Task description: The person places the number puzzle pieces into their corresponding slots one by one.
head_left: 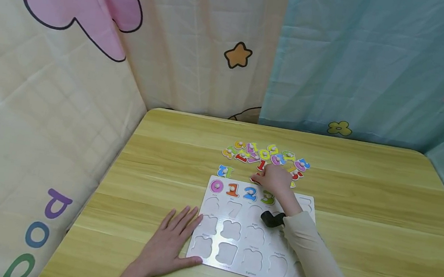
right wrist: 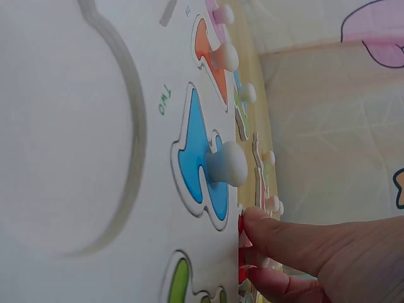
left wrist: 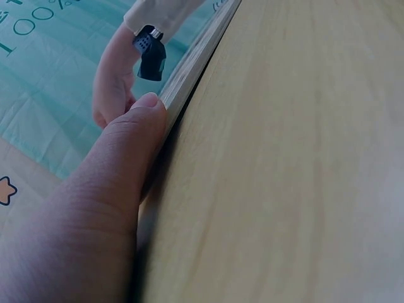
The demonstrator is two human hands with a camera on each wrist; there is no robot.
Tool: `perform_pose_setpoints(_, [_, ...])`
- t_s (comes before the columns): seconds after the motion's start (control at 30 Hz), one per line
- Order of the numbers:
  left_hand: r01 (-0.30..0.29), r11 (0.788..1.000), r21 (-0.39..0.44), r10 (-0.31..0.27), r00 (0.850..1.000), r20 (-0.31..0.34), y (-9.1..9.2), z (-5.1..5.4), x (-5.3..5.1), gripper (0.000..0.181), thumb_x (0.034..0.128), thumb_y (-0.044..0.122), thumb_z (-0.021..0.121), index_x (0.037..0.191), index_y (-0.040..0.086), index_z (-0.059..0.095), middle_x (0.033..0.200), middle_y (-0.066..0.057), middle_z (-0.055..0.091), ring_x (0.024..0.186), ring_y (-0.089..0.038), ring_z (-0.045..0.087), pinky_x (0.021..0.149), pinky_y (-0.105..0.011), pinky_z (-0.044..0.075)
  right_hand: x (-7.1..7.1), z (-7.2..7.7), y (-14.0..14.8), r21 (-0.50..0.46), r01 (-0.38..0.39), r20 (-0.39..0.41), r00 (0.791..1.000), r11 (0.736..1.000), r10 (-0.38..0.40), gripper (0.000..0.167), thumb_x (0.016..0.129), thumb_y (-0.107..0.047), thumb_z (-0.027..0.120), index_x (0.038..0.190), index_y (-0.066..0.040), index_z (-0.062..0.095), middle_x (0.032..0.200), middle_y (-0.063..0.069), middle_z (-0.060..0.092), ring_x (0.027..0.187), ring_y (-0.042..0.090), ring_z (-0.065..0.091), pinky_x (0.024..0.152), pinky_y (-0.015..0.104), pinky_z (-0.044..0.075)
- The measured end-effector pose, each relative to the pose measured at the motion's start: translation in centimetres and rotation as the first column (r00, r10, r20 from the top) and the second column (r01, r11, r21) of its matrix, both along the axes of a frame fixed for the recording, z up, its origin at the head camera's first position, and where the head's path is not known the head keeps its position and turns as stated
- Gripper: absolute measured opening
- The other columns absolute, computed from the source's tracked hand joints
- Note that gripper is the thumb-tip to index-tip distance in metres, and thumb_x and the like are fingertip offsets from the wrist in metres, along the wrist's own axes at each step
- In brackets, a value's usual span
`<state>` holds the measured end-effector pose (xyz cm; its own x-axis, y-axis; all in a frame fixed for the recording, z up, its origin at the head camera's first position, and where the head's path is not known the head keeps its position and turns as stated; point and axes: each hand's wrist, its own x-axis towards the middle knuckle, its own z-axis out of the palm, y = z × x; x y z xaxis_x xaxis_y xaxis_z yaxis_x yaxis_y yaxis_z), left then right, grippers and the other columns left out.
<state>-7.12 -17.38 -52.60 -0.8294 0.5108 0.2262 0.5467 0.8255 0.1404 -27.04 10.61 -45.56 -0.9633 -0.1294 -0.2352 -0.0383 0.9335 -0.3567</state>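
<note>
A white number board (head_left: 238, 266) lies on the table, with a pink 0 (head_left: 216, 186), an orange 1 (head_left: 232, 190), a blue 2 (head_left: 250, 193) and a green 3 (head_left: 268, 198) in its top row. My left hand (head_left: 170, 245) rests with straight fingers at the board's left edge; its thumb (left wrist: 136, 126) touches that edge. Beyond the top edge, my right hand (head_left: 277, 180) pinches the white knob of a red piece (right wrist: 242, 274) between thumb and finger. The hand hides most of this piece, so its number cannot be read. The blue 2 (right wrist: 196, 158) shows close by.
Past the board lies a cluster of colourful number pieces (head_left: 264, 154), partly behind my right hand. A blue and green piece (head_left: 225, 171) lies near the board's top left corner. Wooden table (head_left: 134, 183) surrounds the board, and printed curtains (head_left: 202, 36) hang behind.
</note>
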Motion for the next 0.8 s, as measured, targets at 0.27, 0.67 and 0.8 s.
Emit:
perform_pose_setpoints(0.27, [0.003,1.0,-0.001,-0.003,1.0,-0.016,0.0,0.0,0.0,0.098,0.0811,0.078,0.04,0.151,0.011,0.025,0.156,-0.009,0.019,0.142,-0.028,0.015,0.112,-0.051,0.01,0.3,-0.3,0.4,-0.089,0.002,-0.045,0.999,0.996,-0.006,0.036,0.084,-0.042,0.07,0.068,-0.011,0.063,0.059,0.002,0.055,0.058,0.02,0.052,0.052,0.03,0.035])
perform_pose_setpoints(0.67, [0.007,1.0,0.012,-0.007,1.0,-0.025,0.0,-0.2,-0.1,0.097,0.0814,0.077,0.04,0.151,0.011,0.026,0.156,-0.009,0.02,0.142,-0.028,0.015,0.111,-0.051,0.01,0.6,-0.8,1.8,-0.334,-0.045,-0.056,0.998,0.941,0.027,0.033,0.09,-0.037,0.065,0.082,-0.005,0.065,0.056,0.002,0.048,0.05,0.018,0.046,0.044,0.026,0.032])
perform_pose_setpoints(0.8, [0.008,1.0,0.014,-0.007,1.0,-0.02,0.0,-0.2,0.0,0.097,0.0815,0.077,0.041,0.151,0.011,0.026,0.156,-0.009,0.019,0.142,-0.028,0.015,0.111,-0.051,0.01,0.6,-1.0,1.9,-0.333,-0.062,-0.049,0.998,0.941,0.048,0.032,0.091,-0.036,0.064,0.087,-0.005,0.066,0.058,0.002,0.048,0.051,0.018,0.044,0.045,0.027,0.032])
